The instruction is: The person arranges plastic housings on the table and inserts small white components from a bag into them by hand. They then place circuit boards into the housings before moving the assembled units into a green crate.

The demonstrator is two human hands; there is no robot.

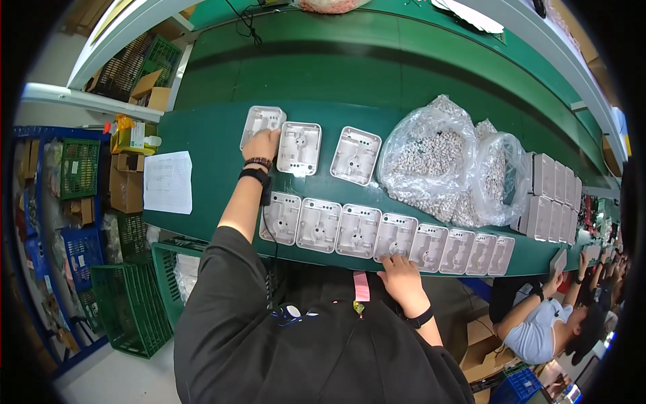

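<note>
My left hand [261, 145] is at the far left of the green worktable [309, 185], its fingers closed on the near edge of a light-grey plastic housing [264, 120]. Right beside it stands a similar housing [299, 148], and another housing [356, 156] lies further right. Along the table's near edge runs a row of several open housings. Over the near rim of one housing [396, 232] in that row rest the fingertips of my right hand [402, 279], thumb apart from the fingers. Part of the left fingers is hidden behind the back of the hand.
Clear plastic bags [431, 155] of small pale parts stand right of centre. Beyond them are stacked housings [552, 188]. A paper sheet [167, 182] and a yellow container [132, 137] are at the left. Green crates [128, 310] stand below. Another person [545, 330] works at the right.
</note>
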